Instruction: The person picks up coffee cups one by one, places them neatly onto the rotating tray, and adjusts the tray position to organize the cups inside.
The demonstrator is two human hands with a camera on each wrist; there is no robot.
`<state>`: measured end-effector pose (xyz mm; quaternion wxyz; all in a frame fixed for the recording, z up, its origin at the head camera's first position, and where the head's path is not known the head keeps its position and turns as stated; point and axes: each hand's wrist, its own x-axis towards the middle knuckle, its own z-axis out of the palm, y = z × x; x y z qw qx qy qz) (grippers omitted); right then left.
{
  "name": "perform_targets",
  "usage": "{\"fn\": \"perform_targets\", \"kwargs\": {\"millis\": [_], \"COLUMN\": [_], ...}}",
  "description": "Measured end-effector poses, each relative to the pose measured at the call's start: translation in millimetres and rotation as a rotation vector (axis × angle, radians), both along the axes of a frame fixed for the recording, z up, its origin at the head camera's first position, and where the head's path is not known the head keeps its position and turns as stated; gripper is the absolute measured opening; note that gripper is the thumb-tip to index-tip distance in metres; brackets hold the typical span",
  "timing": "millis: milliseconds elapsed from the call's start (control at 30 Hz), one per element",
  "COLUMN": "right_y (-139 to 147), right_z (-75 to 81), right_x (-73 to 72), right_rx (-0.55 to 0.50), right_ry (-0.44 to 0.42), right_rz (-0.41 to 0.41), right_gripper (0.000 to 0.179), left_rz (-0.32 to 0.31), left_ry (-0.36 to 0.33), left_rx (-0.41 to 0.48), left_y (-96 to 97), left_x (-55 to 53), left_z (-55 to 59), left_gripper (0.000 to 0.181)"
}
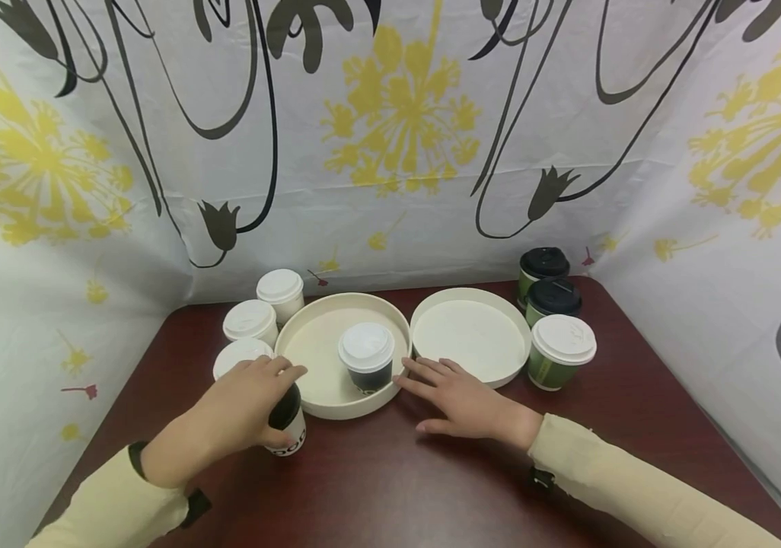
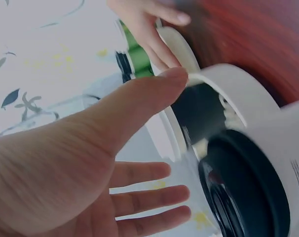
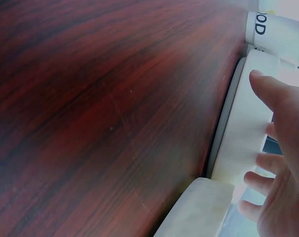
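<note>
My left hand (image 1: 243, 403) reaches over a white paper cup with a black lid (image 1: 292, 430), which stands just left of the cream round tray (image 1: 311, 342). In the left wrist view its thumb and fingers are spread, with a gap to the black lid (image 2: 243, 182). A dark paper cup with a white lid (image 1: 367, 352) stands inside that tray, toward its right side. My right hand (image 1: 462, 402) hovers by the tray's right rim, fingers extended and holding nothing. The right wrist view shows the hand (image 3: 282, 148) beside the tray wall (image 3: 243, 123).
A second round tray (image 1: 469, 335) adjoins the first on the right. White-lidded cups (image 1: 251, 320) line the left side. At the right stand two black-lidded green cups (image 1: 553, 297) and a white-lidded green cup (image 1: 562, 342). A patterned curtain (image 1: 390, 228) hangs behind the table (image 1: 390, 487).
</note>
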<state>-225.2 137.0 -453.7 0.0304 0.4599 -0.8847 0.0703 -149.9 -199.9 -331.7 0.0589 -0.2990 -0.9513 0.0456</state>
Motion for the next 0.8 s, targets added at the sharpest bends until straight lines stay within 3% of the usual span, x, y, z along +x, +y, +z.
{"fn": "perform_targets", "kwargs": {"millis": [233, 433, 567, 800], "right_y": [-1.1, -3.3, -4.6, -6.8], "right_z": [0.2, 1.1, 2.2, 1.2], "right_x": [1.8, 4.0, 5.8, 9.5], "right_rx": [-0.013, 0.005, 0.002, 0.013], "right_ry": [0.014, 0.005, 0.031, 0.076], "right_rz": [0.014, 0.007, 0.020, 0.033], "right_gripper": [0.080, 0.081, 0.081, 0.083], "left_rz": [-0.107, -0.179, -0.147, -0.046], "left_ry": [0.040, 0.072, 0.021, -0.065], "left_rx": [0.051, 0.035, 0.007, 0.040], "left_y": [27.0, 49.0, 60.5, 72.8], "left_x": [16.7, 34.4, 41.6, 42.5], "left_z": [-3.6, -18.0, -32.6, -59.1], "left_gripper": [0.084, 0.079, 0.083, 0.090]}}
